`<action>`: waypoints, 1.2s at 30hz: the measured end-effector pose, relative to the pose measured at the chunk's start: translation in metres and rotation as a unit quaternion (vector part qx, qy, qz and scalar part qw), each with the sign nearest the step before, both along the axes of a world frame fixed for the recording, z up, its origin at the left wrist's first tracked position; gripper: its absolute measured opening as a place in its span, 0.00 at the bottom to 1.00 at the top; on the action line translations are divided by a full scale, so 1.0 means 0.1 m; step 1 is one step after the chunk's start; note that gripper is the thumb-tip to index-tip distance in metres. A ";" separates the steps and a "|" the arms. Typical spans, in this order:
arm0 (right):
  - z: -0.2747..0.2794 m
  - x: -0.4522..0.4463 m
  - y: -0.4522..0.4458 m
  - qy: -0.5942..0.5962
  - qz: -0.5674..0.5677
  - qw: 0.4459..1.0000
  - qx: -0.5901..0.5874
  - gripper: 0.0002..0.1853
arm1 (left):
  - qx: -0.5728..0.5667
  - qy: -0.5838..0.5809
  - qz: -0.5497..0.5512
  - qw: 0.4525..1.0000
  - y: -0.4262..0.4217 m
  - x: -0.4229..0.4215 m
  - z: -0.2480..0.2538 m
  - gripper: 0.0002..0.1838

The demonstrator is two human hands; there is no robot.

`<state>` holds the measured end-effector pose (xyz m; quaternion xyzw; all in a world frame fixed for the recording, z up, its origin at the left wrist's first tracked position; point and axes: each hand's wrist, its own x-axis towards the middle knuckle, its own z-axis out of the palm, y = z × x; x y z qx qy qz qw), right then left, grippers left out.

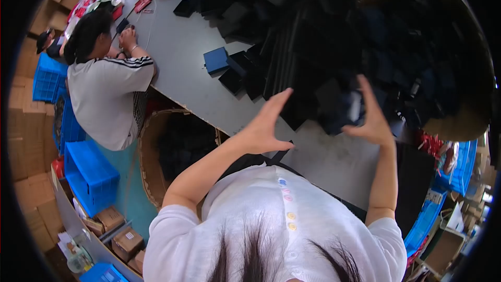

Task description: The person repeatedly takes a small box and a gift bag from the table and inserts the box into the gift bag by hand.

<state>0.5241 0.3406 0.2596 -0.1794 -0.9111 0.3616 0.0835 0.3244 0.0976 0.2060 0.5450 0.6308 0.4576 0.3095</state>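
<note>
Your left hand, right hand spread wide. Dark boxes far side: likely light, stiff; hold flat sides.

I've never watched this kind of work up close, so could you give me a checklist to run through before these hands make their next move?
1. Left hand unloaded: ok, spread open, gripping nothing.
2. Right hand unloaded: ok, also spread open.
3. Dark boxes neatly arranged: not ok, many lie jumbled at different angles.
4. Right fingertips off the pile: cannot tell, they overlap its dark part in this view.
5. Other person out of the way: ok, farther along the left side of the grey table.
6. Contents of the cardboard box known: cannot tell, too dark inside.
</note>
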 end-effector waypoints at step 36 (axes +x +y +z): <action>-0.73 -0.83 -0.94 0.126 -0.287 0.742 -0.592 0.28 | -0.134 0.150 0.204 0.958 -0.20 -2.67 -1.98 0.36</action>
